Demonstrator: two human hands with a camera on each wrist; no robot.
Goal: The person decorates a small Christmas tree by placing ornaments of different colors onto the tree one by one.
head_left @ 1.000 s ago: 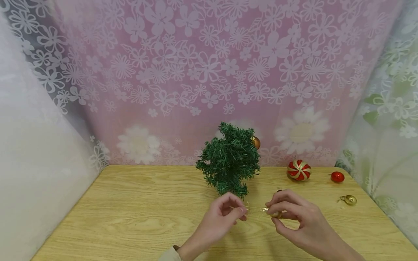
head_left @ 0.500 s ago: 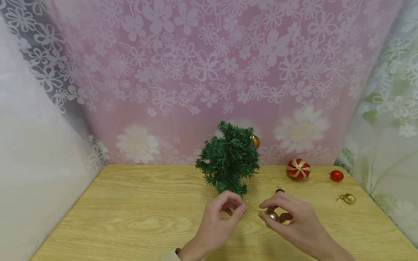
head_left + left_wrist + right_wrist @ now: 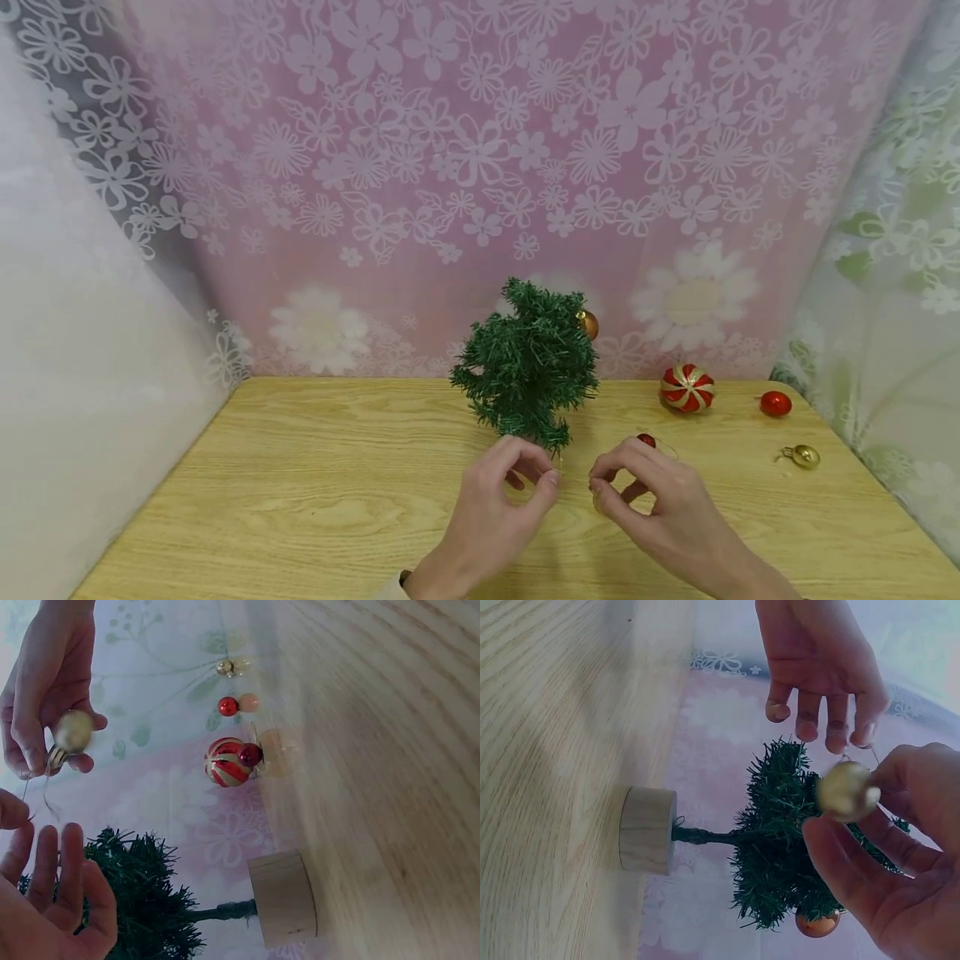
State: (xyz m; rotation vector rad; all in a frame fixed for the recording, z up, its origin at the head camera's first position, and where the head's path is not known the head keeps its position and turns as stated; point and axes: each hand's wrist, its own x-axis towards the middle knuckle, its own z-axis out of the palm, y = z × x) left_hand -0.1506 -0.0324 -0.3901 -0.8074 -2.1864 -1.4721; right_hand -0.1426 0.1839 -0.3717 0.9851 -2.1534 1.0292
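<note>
My left hand (image 3: 504,508) pinches the thin thread (image 3: 26,796) of a gold bauble between thumb and index finger, its other fingers loosely extended in the left wrist view. My right hand (image 3: 660,508) holds the gold bauble (image 3: 847,791) near its metal cap, thumb and fingertips together. The thread spans the small gap between both hands. In the head view the bauble is mostly hidden behind the right fingers. Just beyond the hands stands a small green Christmas tree (image 3: 528,362), with a copper-coloured bauble (image 3: 590,326) at its upper right.
On the wooden table (image 3: 300,492), a red-and-gold striped bauble (image 3: 687,388), a shiny red bauble (image 3: 776,404) and a small gold one (image 3: 805,456) lie to the right. A dark red bauble (image 3: 646,440) lies just beyond the right hand. The tree has a round wooden base (image 3: 649,830).
My right hand has shifted left towards the left hand, and its fingertips have closed together. The gold bauble has gone behind those fingers in the head view. The left hand has barely moved.
</note>
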